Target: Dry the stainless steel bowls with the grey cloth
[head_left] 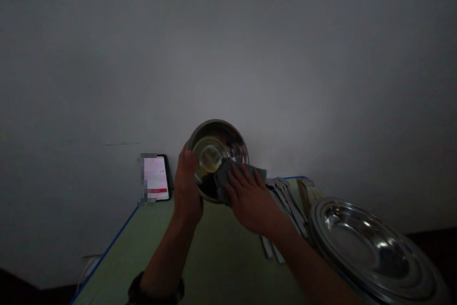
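A round, shiny steel bowl (216, 129) is tilted so that its inside faces me, held above the table. My left hand (187, 186) grips its left side, with the thumb over the rim. Against the bowl's lower right rim, my right hand (250, 195) presses a dark grey-green cloth (223, 174). The fingers of that hand lie over the cloth, and part of the cloth reaches inside the bowl. What is under the right palm is hidden.
The green table (217, 257) has blue edging and stands against a grey wall (228, 48). A phone (156, 178) with a lit screen leans at the back left. Several pieces of metal cutlery (291, 200) lie on the right, beside stacked steel plates (352, 243).
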### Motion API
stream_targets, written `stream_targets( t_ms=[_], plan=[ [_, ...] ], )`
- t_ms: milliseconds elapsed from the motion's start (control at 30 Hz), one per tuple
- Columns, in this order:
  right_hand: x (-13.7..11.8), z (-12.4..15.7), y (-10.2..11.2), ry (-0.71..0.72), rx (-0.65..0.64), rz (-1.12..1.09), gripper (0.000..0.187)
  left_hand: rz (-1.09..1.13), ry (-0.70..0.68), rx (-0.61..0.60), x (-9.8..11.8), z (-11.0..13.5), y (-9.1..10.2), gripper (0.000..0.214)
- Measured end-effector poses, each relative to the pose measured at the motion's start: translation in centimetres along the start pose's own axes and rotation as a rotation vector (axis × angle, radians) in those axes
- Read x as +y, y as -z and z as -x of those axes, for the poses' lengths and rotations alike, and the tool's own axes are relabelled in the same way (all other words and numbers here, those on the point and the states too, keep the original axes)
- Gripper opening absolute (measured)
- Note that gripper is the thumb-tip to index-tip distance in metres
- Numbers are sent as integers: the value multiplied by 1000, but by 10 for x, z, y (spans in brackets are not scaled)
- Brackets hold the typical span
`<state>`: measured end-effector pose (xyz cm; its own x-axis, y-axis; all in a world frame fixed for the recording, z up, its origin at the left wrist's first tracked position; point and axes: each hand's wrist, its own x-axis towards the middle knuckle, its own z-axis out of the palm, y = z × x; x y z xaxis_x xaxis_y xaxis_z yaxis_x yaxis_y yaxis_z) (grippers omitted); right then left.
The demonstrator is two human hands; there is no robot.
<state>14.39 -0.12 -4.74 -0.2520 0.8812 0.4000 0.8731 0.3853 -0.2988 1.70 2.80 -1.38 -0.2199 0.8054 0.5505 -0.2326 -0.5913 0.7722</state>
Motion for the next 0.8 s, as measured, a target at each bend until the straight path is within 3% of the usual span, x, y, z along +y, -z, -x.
stream_targets(
  t_ms=[133, 233, 433, 500, 633, 800],
  plan=[
    [21, -11, -8, -87, 198, 4, 63, -6, 7, -30, 3, 6, -5, 53],
    [31, -22, -14, -117, 346, -161, 74, 58, 27, -22, 8, 8, -11, 53],
    [46, -35, -21, -216, 392, -611, 89, 11, -74, 14, 3, 13, -13, 52],
    [48, -37, -19, -228, 367, -710, 84, -39, -119, 10, 0, 13, -10, 52],
    [44, -38, -11, -308, 388, -823, 47, -86, -148, -8, -2, 13, -6, 53],
    [36, -35, -17, -421, 584, -746, 57, -77, -115, -68, 1, 18, -10, 54]
  ],
)
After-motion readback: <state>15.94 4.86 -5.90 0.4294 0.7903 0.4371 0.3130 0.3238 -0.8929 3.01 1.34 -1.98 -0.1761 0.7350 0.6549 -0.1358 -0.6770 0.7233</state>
